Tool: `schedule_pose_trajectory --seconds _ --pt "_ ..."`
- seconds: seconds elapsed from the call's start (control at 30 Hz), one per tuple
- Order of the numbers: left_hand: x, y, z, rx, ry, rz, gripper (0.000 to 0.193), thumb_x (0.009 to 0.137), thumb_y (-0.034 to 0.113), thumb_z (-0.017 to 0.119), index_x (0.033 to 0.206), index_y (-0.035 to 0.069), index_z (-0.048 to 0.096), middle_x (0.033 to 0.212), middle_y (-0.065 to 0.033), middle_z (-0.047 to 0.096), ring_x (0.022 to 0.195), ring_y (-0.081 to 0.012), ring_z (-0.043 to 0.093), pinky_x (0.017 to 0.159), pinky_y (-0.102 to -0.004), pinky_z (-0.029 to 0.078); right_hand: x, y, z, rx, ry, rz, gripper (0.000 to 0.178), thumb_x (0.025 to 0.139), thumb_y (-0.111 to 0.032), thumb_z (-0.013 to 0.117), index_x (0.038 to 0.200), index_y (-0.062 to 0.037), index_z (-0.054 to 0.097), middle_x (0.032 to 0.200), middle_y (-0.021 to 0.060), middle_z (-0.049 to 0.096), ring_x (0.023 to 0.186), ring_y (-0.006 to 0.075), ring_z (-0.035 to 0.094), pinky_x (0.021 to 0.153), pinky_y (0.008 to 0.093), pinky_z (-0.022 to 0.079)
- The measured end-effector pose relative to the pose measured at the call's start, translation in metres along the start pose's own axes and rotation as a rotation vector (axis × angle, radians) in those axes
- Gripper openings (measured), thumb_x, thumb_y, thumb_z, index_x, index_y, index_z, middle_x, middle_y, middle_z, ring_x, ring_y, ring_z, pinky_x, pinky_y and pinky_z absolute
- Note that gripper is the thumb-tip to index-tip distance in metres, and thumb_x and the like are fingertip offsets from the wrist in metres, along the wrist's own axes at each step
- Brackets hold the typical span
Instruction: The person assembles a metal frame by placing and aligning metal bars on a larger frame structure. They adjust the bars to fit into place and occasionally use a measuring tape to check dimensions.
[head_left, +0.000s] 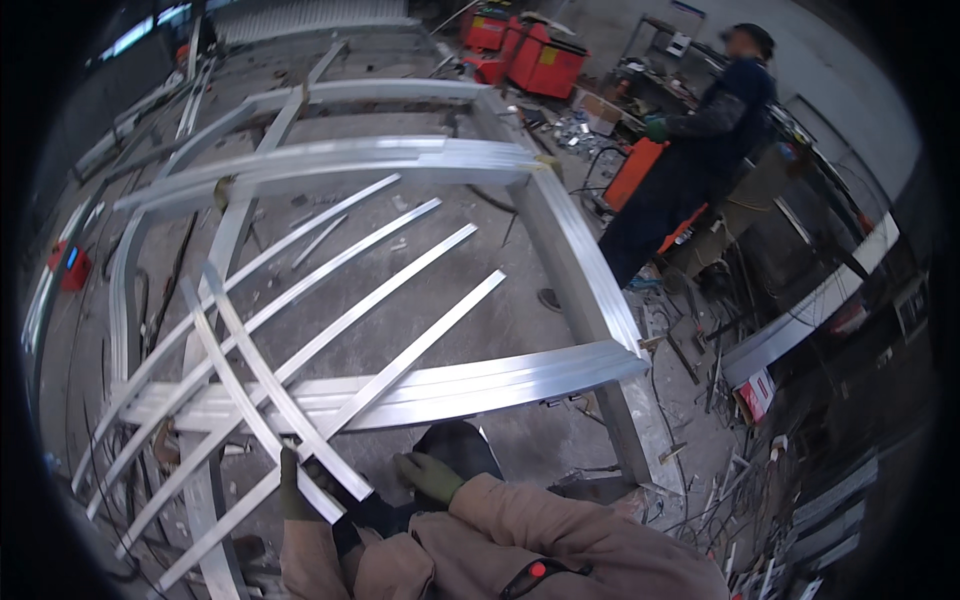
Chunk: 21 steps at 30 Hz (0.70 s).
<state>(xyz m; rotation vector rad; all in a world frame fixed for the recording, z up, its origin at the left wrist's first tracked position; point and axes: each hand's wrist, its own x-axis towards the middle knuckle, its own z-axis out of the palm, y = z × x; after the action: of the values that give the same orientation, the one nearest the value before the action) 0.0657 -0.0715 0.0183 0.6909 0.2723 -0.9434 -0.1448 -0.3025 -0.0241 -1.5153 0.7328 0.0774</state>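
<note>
My left hand (292,482), in a green and dark work glove, is closed around the near ends of two narrow silver metal strips (281,393). These strips slant away to the upper left, crossing over several similar strips (395,281) laid diagonally. The diagonal strips rest across a wide, ribbed metal beam (520,379) of a large frame. My right hand (432,477), in a green glove, lies by my dark-clad knee (462,443), with fingers extended and nothing visible in them. Part of the left hand's grip is hidden by the strips.
Frame side beams (583,262) and a far ribbed beam (350,157) enclose the strips. At upper right a person (705,150) in dark clothes stands beside an orange panel (634,172). Red bins (545,64) stand behind. Offcuts and cables litter the right-hand floor.
</note>
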Motion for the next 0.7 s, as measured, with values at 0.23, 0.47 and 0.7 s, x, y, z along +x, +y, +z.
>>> schedule_pose_trajectory --seconds 0.23,0.47,0.7 --pt "0.0 -0.004 0.004 -0.005 0.052 0.01 0.047 0.108 0.068 0.08 0.108 0.021 0.073 0.075 0.0069 0.061 0.06 -0.0111 0.059 0.054 -0.0304 0.049 0.006 0.016 0.006 0.033 0.009 0.084 0.069 0.119 -0.063 0.062 0.138 0.0026 0.077 0.117 0.0166 0.083 0.1 0.0258 0.08 0.094 0.0419 0.062" --pt "-0.003 -0.003 0.009 -0.012 0.085 -0.012 0.051 0.106 0.068 0.082 0.105 0.017 0.076 0.072 0.0073 0.062 0.056 -0.0103 0.06 0.05 -0.0281 0.047 0.008 0.001 0.007 -0.102 -0.025 0.112 0.074 0.119 -0.062 0.062 0.147 0.006 0.073 0.121 0.0203 0.084 0.102 0.0292 0.082 0.098 0.0433 0.063" --pt "-0.007 0.001 0.02 -0.046 0.048 -0.013 0.049 0.108 0.066 0.082 0.108 0.017 0.076 0.072 0.0073 0.061 0.058 -0.0108 0.061 0.053 -0.0284 0.05 0.001 -0.014 0.004 -0.144 -0.03 0.103 0.072 0.119 -0.06 0.062 0.145 0.0059 0.074 0.119 0.021 0.084 0.102 0.0291 0.082 0.097 0.0435 0.063"
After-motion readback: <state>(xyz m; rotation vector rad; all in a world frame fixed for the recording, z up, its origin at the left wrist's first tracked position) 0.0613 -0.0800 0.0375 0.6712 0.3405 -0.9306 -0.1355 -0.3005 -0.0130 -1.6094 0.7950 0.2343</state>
